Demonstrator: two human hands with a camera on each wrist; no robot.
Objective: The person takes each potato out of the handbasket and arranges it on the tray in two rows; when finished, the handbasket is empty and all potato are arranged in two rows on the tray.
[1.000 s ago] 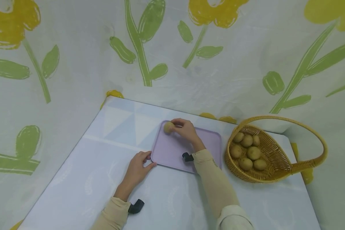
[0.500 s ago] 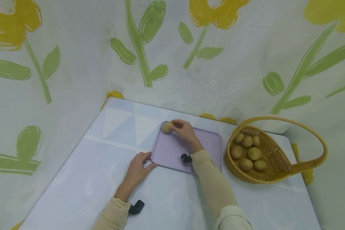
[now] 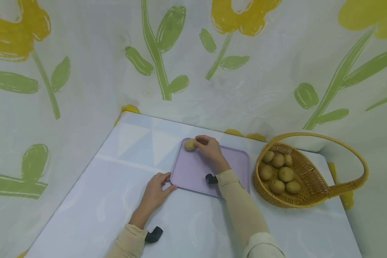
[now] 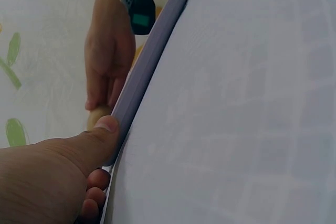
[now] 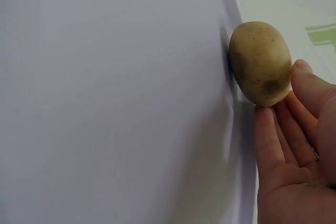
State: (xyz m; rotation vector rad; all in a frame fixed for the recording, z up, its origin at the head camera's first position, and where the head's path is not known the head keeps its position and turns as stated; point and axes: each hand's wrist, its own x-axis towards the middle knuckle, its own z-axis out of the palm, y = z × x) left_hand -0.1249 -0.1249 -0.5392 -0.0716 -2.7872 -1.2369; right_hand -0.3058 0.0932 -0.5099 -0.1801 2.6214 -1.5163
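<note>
A small tan potato [image 3: 189,144] lies in the far left corner of the purple tray [image 3: 193,168]. My right hand [image 3: 209,148] is just right of it. In the right wrist view, the extended fingertips and thumb tip meet one end of the potato [image 5: 260,61], leaving most of its surface uncovered; it rests close against the tray rim [image 5: 236,129]. My left hand [image 3: 155,190] pinches the tray's near left corner. The left wrist view shows that thumb [image 4: 107,124] over the rim, with the other fingers curled beneath.
A wicker basket [image 3: 309,175] with a tall arched handle stands right of the tray, holding several potatoes [image 3: 286,174]. The pale patterned table [image 3: 193,222] meets a flower-printed backdrop [image 3: 245,107]. Black camera mounts [image 3: 154,234] stick out from both wrists.
My right hand has eased slightly right, and more of the potato shows beside its fingers. The potato has shifted a little within the corner. My left hand keeps its place on the tray.
</note>
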